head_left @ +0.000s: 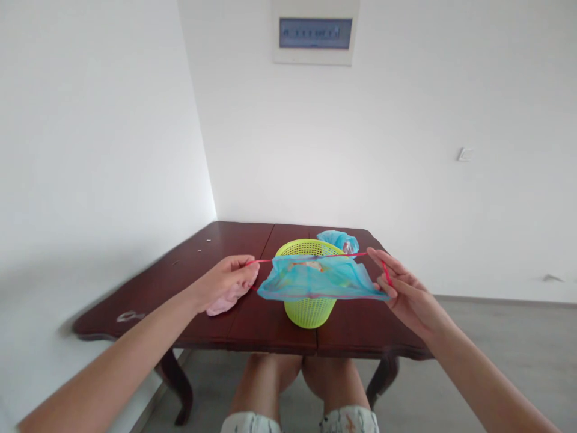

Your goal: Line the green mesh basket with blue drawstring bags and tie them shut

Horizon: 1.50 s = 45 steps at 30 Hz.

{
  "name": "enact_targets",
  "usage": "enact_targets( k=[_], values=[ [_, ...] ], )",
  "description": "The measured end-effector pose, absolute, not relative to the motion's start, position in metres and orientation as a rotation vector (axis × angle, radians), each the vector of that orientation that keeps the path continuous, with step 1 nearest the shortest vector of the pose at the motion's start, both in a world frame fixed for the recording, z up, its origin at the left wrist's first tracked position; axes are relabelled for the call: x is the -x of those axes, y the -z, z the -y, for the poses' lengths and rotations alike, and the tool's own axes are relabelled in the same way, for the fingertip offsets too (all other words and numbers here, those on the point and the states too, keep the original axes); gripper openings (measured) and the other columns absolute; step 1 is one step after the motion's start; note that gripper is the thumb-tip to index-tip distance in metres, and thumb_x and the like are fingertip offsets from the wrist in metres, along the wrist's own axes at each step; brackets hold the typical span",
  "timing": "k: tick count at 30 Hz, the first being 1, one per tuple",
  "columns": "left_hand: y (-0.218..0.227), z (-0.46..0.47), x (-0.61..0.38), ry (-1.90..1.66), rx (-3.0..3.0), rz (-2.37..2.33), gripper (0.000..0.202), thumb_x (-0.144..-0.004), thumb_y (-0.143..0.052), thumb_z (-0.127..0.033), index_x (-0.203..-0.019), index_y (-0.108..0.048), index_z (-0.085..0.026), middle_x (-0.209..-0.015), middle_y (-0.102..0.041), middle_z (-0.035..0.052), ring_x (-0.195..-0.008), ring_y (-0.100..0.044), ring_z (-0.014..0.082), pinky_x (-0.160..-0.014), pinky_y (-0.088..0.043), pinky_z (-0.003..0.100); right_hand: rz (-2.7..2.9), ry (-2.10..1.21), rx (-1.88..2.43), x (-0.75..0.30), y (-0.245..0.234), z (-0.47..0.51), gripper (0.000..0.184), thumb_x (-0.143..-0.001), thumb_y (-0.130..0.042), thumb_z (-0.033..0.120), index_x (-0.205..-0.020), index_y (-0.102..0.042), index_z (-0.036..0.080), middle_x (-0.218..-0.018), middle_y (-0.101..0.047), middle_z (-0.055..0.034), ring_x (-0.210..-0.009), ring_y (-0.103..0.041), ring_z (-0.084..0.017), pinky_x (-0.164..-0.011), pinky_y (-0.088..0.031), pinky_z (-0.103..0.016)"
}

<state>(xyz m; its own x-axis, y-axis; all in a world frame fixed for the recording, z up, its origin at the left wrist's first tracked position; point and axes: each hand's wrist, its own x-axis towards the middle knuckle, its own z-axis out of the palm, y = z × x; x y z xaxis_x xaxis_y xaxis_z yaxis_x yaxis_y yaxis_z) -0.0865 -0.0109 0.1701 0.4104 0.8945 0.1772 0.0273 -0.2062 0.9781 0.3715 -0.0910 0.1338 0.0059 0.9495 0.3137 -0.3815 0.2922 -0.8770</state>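
Observation:
A lime-green plastic mesh basket (309,311) stands on the dark wooden table (207,300). A thin turquoise plastic bag (315,282) is stretched across the basket's top, held up by a red drawstring (297,259). My left hand (228,279) is closed, pinching the drawstring's left end. My right hand (399,285) has its fingers hooked through the red loop at the bag's right corner. Both hands pull the bag mouth wide apart. Some crumpled items show inside the bag and basket.
Another crumpled blue plastic bag (339,240) lies behind the basket. A pink cloth-like thing (224,302) sits under my left hand. White walls close in on the left and back. My knees (306,379) are under the table's front edge. Grey floor lies to the right.

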Motion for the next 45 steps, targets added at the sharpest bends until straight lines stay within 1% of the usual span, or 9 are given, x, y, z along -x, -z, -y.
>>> enact_targets(
  k=[5,9,13,17,21,30,36,40,45],
  values=[
    [-0.195,-0.013,0.047,-1.266,-1.097,-0.268,0.020,-0.093,-0.089,-0.022,-0.108,-0.075,-0.020,-0.091,-0.072,-0.0023,-0.068,-0.063,0.0101,-0.084,-0.071,0.031,1.111,-0.976,0.665,-0.338,-0.146,0.057,0.075,-0.089,-0.104,0.039,-0.157,-0.075,0.052,-0.194,-0.040,-0.0005,-0.057,-0.046,0.001,-0.052,-0.061,-0.020],
    [-0.199,-0.038,0.012,-1.361,-1.200,-0.215,0.101,-0.097,-0.094,-0.018,-0.179,-0.044,-0.046,-0.153,-0.077,0.0069,-0.077,-0.077,0.0096,-0.068,-0.070,0.024,1.043,-0.927,0.677,-0.317,-0.158,0.025,0.103,-0.076,-0.110,0.062,-0.166,-0.063,0.050,-0.195,-0.037,-0.0072,-0.078,-0.073,-0.009,-0.071,-0.071,-0.031],
    [-0.187,-0.063,-0.014,-1.296,-1.278,-0.184,0.134,-0.097,-0.099,-0.057,-0.190,-0.004,-0.056,-0.187,-0.047,0.0164,-0.125,-0.085,0.0303,-0.061,-0.068,0.022,1.028,-0.906,0.707,-0.304,-0.165,0.003,0.121,-0.077,-0.098,0.086,-0.178,-0.044,0.046,-0.199,-0.021,-0.0115,-0.125,-0.082,-0.033,-0.097,-0.073,-0.047],
    [-0.173,-0.079,-0.021,-1.311,-1.244,-0.256,0.116,-0.096,-0.087,-0.082,-0.188,-0.030,-0.040,-0.170,-0.064,0.0184,-0.123,-0.085,0.0318,-0.057,-0.064,0.021,1.117,-0.771,0.857,-0.308,-0.159,-0.003,0.113,-0.083,-0.085,0.095,-0.174,-0.047,0.040,-0.190,-0.039,-0.0150,-0.144,-0.074,-0.040,-0.100,-0.070,-0.049],
    [-0.179,-0.077,-0.003,-1.420,-1.309,-0.353,0.093,-0.100,-0.080,-0.084,-0.168,-0.061,-0.024,-0.132,-0.080,0.0135,-0.099,-0.082,0.0228,-0.066,-0.067,0.026,1.165,-0.605,1.000,-0.327,-0.156,0.002,0.090,-0.085,-0.088,0.089,-0.147,-0.065,0.028,-0.134,-0.078,-0.0135,-0.114,-0.079,-0.031,-0.087,-0.068,-0.042],
    [-0.254,-0.043,0.013,-1.547,-1.716,-0.567,0.059,-0.107,-0.080,-0.067,-0.149,-0.077,-0.026,-0.098,-0.067,0.0033,-0.082,-0.061,0.0164,-0.064,-0.052,0.021,1.350,-0.502,0.909,-0.342,-0.234,0.007,0.062,-0.083,-0.097,0.072,-0.119,-0.076,0.027,-0.133,-0.079,-0.0093,-0.094,-0.078,-0.022,-0.070,-0.066,-0.034],
    [-0.290,-0.020,-0.029,-1.589,-2.253,-0.599,0.038,-0.108,-0.064,-0.026,-0.142,-0.082,-0.027,-0.116,-0.069,0.0074,-0.102,-0.063,0.0235,-0.091,-0.056,0.037,1.699,-0.464,0.805,-0.305,-0.294,0.022,0.028,-0.096,-0.077,0.037,-0.121,-0.082,0.026,-0.133,-0.085,-0.0082,-0.112,-0.079,-0.024,-0.092,-0.065,-0.040],
    [-0.296,-0.002,-0.044,-1.635,-2.373,-0.518,0.040,-0.109,-0.058,-0.028,-0.143,-0.080,-0.029,-0.139,-0.064,0.0117,-0.143,-0.055,0.0329,-0.123,-0.047,0.052,1.875,-0.283,0.766,-0.280,-0.309,0.042,0.023,-0.102,-0.066,0.029,-0.119,-0.081,0.025,-0.121,-0.086,-0.0071,-0.105,-0.080,-0.024,-0.094,-0.065,-0.043],
    [-0.289,0.016,-0.047,-1.363,-2.198,-0.358,0.061,-0.104,-0.073,-0.030,-0.162,-0.056,-0.026,-0.130,-0.070,0.0110,-0.108,-0.070,0.0258,-0.096,-0.058,0.039,2.126,0.207,0.711,-0.274,-0.312,0.067,0.023,-0.110,-0.059,0.023,-0.120,-0.079,0.026,-0.120,-0.086,-0.0091,-0.109,-0.079,-0.028,-0.102,-0.060,-0.048]
  ],
)
